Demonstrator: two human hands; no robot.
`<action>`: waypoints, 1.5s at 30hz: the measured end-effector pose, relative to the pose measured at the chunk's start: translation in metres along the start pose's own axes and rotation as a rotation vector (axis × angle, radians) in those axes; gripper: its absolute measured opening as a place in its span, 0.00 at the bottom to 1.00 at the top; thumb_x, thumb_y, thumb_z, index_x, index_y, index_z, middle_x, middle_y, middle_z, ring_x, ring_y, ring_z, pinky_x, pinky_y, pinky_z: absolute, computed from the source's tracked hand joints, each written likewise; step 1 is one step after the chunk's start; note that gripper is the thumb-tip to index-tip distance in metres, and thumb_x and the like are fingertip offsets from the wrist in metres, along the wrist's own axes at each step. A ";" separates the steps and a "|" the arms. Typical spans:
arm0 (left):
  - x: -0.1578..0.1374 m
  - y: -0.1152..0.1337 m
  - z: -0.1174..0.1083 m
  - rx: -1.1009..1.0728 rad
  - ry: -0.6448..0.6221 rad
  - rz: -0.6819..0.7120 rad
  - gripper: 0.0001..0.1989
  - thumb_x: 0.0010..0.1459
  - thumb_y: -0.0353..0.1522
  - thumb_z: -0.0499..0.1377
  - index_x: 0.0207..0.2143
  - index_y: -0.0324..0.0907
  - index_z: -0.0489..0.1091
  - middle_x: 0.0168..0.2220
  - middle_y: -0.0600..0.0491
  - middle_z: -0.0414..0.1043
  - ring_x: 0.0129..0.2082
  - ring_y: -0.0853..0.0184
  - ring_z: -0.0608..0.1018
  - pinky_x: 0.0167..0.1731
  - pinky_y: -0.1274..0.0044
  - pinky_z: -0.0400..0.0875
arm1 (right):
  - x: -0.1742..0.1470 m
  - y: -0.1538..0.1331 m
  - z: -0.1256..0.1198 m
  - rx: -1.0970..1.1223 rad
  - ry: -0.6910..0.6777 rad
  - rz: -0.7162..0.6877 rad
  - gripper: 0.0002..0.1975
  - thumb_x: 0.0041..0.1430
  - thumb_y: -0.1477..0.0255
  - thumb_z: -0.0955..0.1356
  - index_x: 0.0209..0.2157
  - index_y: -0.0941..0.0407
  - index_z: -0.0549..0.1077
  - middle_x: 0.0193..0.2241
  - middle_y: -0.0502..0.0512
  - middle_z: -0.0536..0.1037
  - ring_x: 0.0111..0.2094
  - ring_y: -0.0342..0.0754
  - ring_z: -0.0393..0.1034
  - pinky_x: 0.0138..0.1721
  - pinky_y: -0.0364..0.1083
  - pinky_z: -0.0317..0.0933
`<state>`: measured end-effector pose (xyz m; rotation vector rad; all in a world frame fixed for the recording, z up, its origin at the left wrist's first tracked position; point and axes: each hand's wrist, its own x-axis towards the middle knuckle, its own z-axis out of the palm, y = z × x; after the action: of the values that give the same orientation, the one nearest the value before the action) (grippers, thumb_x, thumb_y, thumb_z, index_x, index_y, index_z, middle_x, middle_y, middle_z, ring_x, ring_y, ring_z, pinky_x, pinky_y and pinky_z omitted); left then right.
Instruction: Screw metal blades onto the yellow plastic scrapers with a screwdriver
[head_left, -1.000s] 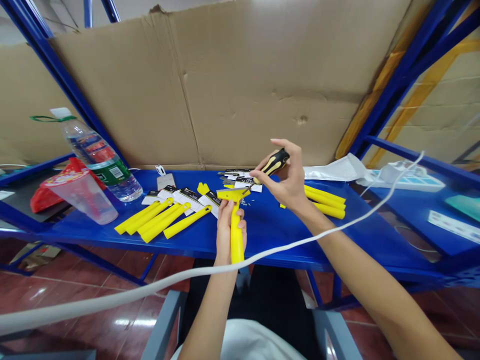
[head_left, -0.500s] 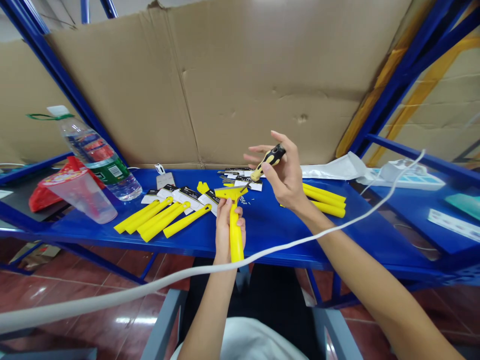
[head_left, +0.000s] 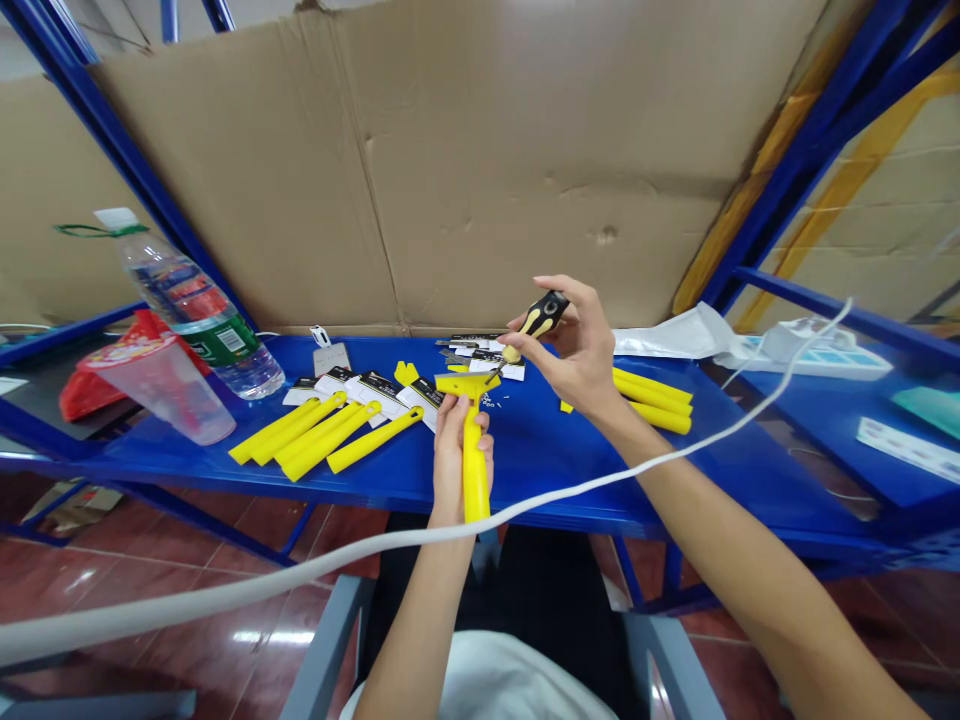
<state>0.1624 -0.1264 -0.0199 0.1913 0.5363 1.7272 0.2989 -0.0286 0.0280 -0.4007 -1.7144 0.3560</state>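
My left hand (head_left: 454, 450) is wrapped around the handle of a yellow scraper (head_left: 475, 470), its wide head pointing away from me. A thin metal blade lies along the far edge of that head. In my right hand (head_left: 581, 355) is a screwdriver (head_left: 541, 316) with a black and pale-yellow handle, held by thumb and fingers. Its shaft slants down to the right part of the scraper's head, where the tip seems to touch. Small screws (head_left: 487, 400) lie on the blue table (head_left: 555, 460) just beyond my left hand.
Several yellow handles (head_left: 330, 440) with black-and-white cards (head_left: 379, 392) lie to the left, more yellow handles (head_left: 652, 400) to the right. A water bottle (head_left: 206, 320) and plastic cup (head_left: 165, 385) stand at left. A white cable (head_left: 600, 485) crosses in front.
The fingers of my right hand, spread before, have closed in around the screwdriver handle. The scraper has shifted very slightly right in my left hand.
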 end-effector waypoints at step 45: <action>-0.008 0.002 -0.022 -0.117 -0.298 -0.061 0.16 0.58 0.29 0.72 0.42 0.47 0.69 0.36 0.58 0.67 0.22 0.79 0.68 0.12 0.90 0.57 | -0.020 0.082 -0.005 -0.464 -0.675 0.325 0.05 0.63 0.70 0.74 0.40 0.54 0.77 0.40 0.59 0.84 0.41 0.55 0.79 0.43 0.48 0.68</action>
<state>0.1535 -0.1396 -0.0371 0.3390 0.2199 1.6283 0.3124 0.0351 -0.0255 -0.9889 -2.4047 0.3465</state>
